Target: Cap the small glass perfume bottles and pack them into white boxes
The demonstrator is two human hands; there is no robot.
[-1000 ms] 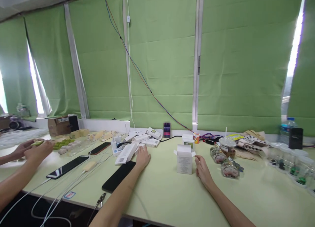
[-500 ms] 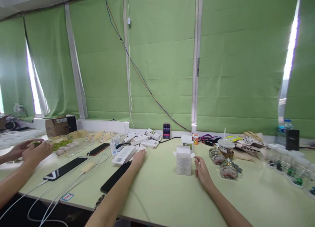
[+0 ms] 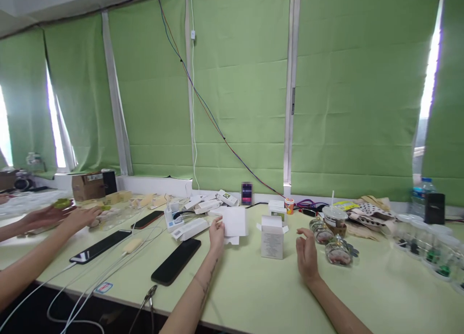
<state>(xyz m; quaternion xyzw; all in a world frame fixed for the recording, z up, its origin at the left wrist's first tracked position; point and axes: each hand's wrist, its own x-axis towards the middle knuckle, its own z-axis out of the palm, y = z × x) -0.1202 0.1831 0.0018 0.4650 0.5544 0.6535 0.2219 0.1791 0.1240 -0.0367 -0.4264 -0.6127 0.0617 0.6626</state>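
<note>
Left hand [image 3: 217, 232] pinches a flat-sided white carton [image 3: 236, 222], flaps-up cardboard box [image 3: 271, 243] right of that grip, right hand [image 3: 307, 254] beyond, loosely parted.

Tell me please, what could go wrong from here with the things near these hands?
The white carton in the left hand might knock over the open box standing beside it. The right hand, if swung outward, could bump the clear packages or perhaps the drink cup behind them.

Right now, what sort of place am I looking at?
Probably a shared workroom: a long table bears phones and small white boxes, another person's hands reach over it too, and green blinds hang behind.
</note>
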